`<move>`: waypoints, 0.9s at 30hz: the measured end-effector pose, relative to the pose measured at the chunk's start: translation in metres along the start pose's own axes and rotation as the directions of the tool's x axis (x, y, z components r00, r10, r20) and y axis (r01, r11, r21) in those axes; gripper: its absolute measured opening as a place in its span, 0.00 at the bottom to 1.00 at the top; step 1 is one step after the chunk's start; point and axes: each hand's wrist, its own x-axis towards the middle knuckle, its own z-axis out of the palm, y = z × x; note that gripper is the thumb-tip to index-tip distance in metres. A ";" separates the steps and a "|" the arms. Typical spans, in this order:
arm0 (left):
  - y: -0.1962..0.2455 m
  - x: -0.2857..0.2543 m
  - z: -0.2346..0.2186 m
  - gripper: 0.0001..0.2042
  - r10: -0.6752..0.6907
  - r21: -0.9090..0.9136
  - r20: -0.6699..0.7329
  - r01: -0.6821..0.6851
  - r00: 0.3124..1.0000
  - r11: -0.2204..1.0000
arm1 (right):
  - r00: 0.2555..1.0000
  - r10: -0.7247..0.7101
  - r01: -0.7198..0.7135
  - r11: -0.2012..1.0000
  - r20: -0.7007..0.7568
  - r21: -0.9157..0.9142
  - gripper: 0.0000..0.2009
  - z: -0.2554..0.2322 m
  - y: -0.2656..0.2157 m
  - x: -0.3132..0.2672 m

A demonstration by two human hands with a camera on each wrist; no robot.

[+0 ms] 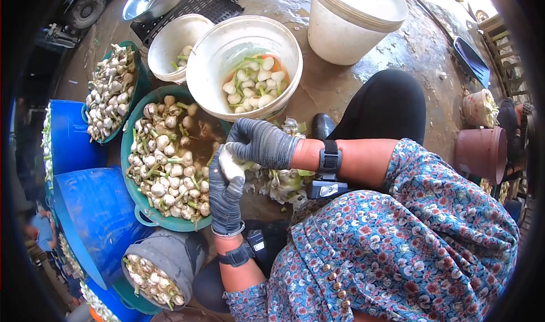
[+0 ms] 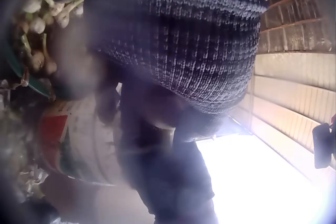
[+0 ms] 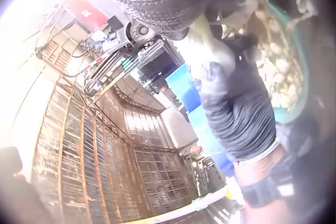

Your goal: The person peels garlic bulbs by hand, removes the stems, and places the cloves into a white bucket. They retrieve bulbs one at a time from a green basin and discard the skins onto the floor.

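A white garlic bulb with a pale green stem is held between both gloved hands, over the right edge of a green tub of unpeeled garlic. The left hand, in a grey knit glove, grips the bulb from below with curled fingers. From above, the right hand pinches it with thumb and bent fingers. In the right wrist view the bulb shows pale between the right hand and the left hand. The left wrist view shows mostly the dark glove; the bulb is hidden there.
A white bucket with peeled bulbs in water stands beyond the hands, beside a smaller white bucket. Peeled skins lie right of the hands. A grey bucket of garlic and blue barrels are at the left.
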 end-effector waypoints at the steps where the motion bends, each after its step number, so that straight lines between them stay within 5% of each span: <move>1: -0.001 0.000 -0.001 0.32 -0.081 -0.055 0.004 0.081 0.997 0.995 | 0.998 -0.048 0.050 0.998 0.032 -0.041 0.10 -0.002 0.001 0.000; 5: 0.002 -0.001 0.001 0.29 -0.157 -0.039 -0.049 0.155 0.986 0.987 | 0.987 0.152 -0.158 0.981 0.057 0.111 0.11 -0.010 0.012 0.009; 8: -0.004 0.002 0.002 0.23 0.012 0.393 -0.020 -0.003 1.000 0.919 | 0.953 0.291 -0.303 0.931 0.084 0.204 0.12 -0.018 0.015 0.012; 9: -0.006 0.004 0.008 0.23 -0.116 -0.332 -0.125 0.069 0.985 0.941 | 0.955 0.286 -0.297 0.933 0.082 0.205 0.12 -0.019 0.016 0.010; 10: -0.003 0.005 0.004 0.23 -0.111 -0.329 -0.122 0.065 0.986 0.942 | 0.981 0.195 -0.195 0.981 0.017 -0.019 0.11 -0.019 0.016 0.008; 12: 0.009 0.003 -0.011 0.22 -0.098 -0.824 0.107 0.144 0.989 0.548 | 0.999 -0.021 0.037 0.905 0.043 -0.423 0.11 -0.024 0.024 0.003; 14: 0.010 0.003 -0.015 0.18 -0.214 -0.820 -0.142 0.006 0.967 0.572 | 0.926 0.137 0.121 0.777 0.352 -0.618 0.18 -0.025 0.030 -0.001; 16: 0.015 0.007 -0.016 0.14 -0.205 -0.761 -0.176 -0.001 0.963 0.649 | 0.797 0.241 0.198 0.761 0.553 -0.618 0.26 -0.026 0.017 -0.016; 18: 0.004 0.011 -0.019 0.15 -0.138 -0.586 -0.136 0.033 0.981 0.810 | 0.921 0.116 0.108 0.841 0.371 -0.530 0.34 -0.022 0.000 -0.027; 20: -0.007 0.016 -0.007 0.14 -0.202 -0.434 -0.317 0.048 0.927 0.900 | 0.961 0.021 0.043 0.973 0.275 -0.225 0.39 -0.019 -0.017 -0.019; 23: -0.011 0.019 0.006 0.15 -0.162 -0.282 -0.216 0.098 0.963 0.954 | 0.958 -0.132 0.194 0.952 0.254 -0.237 0.32 -0.012 -0.032 -0.019; 24: -0.001 0.021 0.012 0.15 -0.159 -0.281 -0.213 0.095 0.964 0.955 | 0.959 -0.135 0.196 0.951 0.251 -0.238 0.32 -0.015 -0.034 -0.019; 26: 0.015 0.027 0.023 0.15 -0.476 -0.804 -0.147 0.175 0.867 0.568 | 0.941 -0.192 0.275 0.913 0.280 -0.301 0.27 -0.024 -0.036 -0.018; 27: -0.030 0.025 0.000 0.16 -0.322 -0.629 -0.168 0.150 0.932 0.763 | 0.944 -0.227 0.283 0.928 0.238 -0.241 0.24 -0.041 -0.058 -0.026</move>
